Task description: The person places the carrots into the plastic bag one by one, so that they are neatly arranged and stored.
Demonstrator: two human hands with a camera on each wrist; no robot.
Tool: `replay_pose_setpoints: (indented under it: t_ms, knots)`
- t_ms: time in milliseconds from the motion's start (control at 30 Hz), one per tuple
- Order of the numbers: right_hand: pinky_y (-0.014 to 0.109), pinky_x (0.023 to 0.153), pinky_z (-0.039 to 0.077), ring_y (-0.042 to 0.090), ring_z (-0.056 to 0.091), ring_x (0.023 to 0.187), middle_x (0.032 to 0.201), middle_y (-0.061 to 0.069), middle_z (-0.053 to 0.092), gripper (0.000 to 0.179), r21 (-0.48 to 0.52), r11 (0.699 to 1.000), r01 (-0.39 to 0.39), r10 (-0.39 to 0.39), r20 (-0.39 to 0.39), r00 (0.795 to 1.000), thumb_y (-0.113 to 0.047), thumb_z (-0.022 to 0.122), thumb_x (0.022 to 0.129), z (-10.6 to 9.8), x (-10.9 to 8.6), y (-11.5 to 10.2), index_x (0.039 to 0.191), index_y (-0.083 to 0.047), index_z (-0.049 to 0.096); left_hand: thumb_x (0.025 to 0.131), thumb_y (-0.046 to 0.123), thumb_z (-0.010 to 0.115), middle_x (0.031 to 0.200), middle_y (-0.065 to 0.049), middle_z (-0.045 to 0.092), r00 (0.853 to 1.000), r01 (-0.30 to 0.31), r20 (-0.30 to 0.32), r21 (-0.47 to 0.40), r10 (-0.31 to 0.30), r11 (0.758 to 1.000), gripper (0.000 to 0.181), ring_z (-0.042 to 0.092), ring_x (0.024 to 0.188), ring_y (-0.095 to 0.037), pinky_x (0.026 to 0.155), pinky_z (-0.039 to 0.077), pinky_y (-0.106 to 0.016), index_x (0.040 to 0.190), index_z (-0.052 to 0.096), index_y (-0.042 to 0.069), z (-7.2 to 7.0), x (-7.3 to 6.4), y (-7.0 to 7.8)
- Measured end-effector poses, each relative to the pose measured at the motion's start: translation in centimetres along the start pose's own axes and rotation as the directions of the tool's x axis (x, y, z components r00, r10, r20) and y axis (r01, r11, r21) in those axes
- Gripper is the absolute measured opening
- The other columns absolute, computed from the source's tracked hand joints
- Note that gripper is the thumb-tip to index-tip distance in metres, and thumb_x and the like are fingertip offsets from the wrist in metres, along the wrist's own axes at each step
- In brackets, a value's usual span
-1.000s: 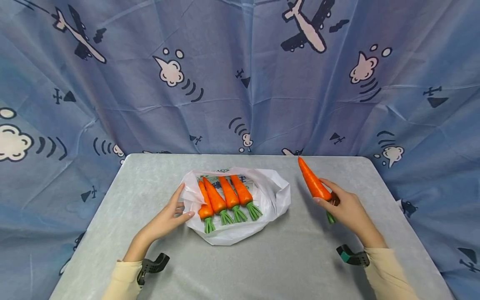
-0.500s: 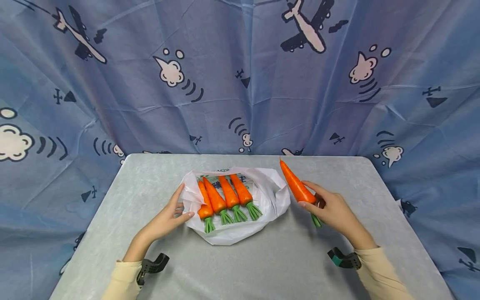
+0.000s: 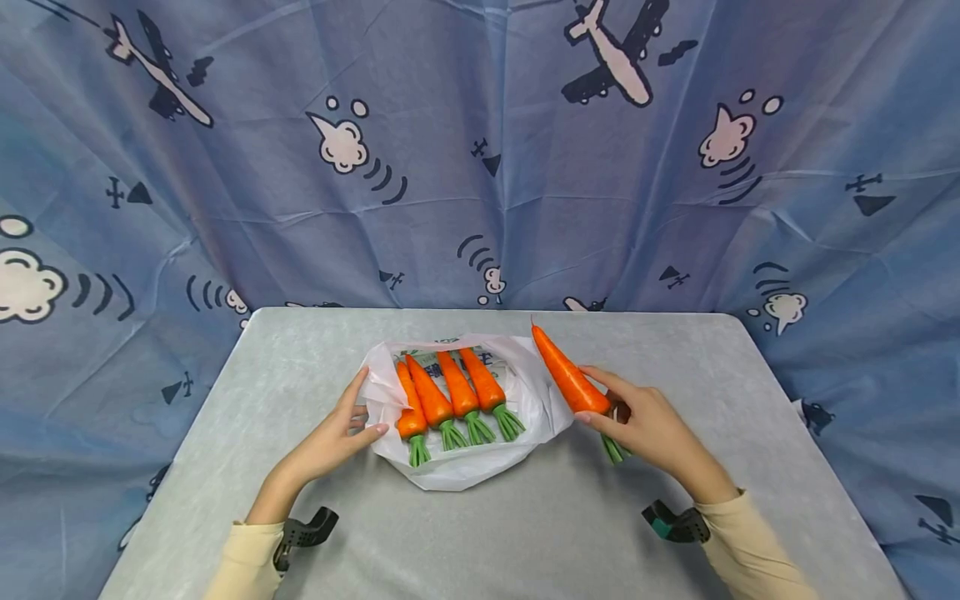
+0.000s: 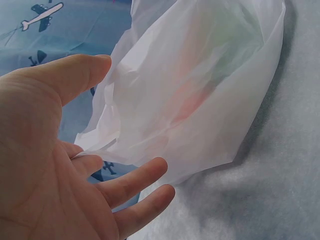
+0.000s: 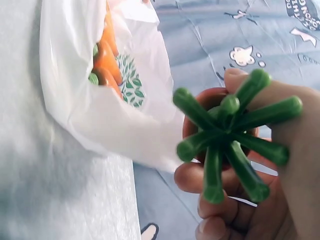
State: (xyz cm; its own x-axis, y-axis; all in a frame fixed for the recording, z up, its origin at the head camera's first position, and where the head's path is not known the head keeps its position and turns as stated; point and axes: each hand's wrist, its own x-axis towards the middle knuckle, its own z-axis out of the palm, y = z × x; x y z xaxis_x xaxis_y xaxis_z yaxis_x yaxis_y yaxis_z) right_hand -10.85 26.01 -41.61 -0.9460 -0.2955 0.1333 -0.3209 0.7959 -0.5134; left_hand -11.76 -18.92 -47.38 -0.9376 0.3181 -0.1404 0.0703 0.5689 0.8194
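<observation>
A white plastic bag lies on its side with its mouth towards me. Inside, several orange carrots with green stem ends sit side by side. My left hand is at the bag's left edge, thumb and fingers spread apart; in the left wrist view the bag's edge meets the fingers. My right hand grips another carrot near its green end, tip pointing up and left, overlapping the bag's right side in the head view. From the right wrist, its green stems face the camera.
A grey-white table carries the bag. Behind and beside it hangs a blue curtain printed with airplanes and clouds. Dark straps circle both wrists.
My right hand has moved left with the carrot, from the table's right side to the bag's right edge. The left hand and the bagged carrots have stayed in place.
</observation>
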Motion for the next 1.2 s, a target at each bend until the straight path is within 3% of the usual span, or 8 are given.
replay_pose_setpoints:
  t_ms: [300, 633, 1200]
  knots:
    - [0.019, 0.051, 0.038, 0.004, 0.043, 0.055, 0.069, -0.011, 0.056, 0.064, 0.031, 0.998, 0.063, -0.065, 0.071, 0.995, -0.047, 0.075, 0.084, 0.8, 0.5, -1.5, 0.141, -0.026, 0.055, 0.096, 0.037, 0.064, 0.155, -0.034, 0.026, 1.000, 0.011, 0.002, 0.001, -0.011, 1.000, 0.095, 0.052, 0.127, -0.051, 0.102, 0.049, -0.057, 0.160, -0.004, 0.023, -0.1, 0.0, 0.0]
    - [0.019, 0.054, 0.040, 0.004, 0.046, 0.059, 0.069, -0.012, 0.055, 0.065, 0.036, 0.997, 0.065, -0.071, 0.198, 0.978, -0.049, 0.073, 0.086, 1.7, 1.1, -2.1, 0.141, -0.021, 0.055, 0.096, 0.039, 0.064, 0.151, -0.035, 0.032, 1.000, 0.014, 0.003, 0.002, -0.014, 1.000, 0.095, 0.053, 0.127, -0.050, 0.101, 0.050, -0.056, 0.160, -0.005, 0.025, 0.1, 0.0, -0.2]
    - [0.024, 0.053, 0.038, 0.009, 0.047, 0.058, 0.065, -0.004, 0.053, 0.063, -0.016, 0.999, -0.049, 0.051, 0.303, 0.952, -0.046, 0.071, 0.088, 2.8, 2.9, -3.3, 0.140, -0.013, 0.056, 0.095, 0.038, 0.065, 0.149, -0.034, 0.036, 1.000, 0.014, -0.007, -0.001, -0.014, 1.000, 0.096, 0.055, 0.125, -0.048, 0.101, 0.050, -0.055, 0.160, -0.004, 0.025, 0.1, 0.0, -0.2]
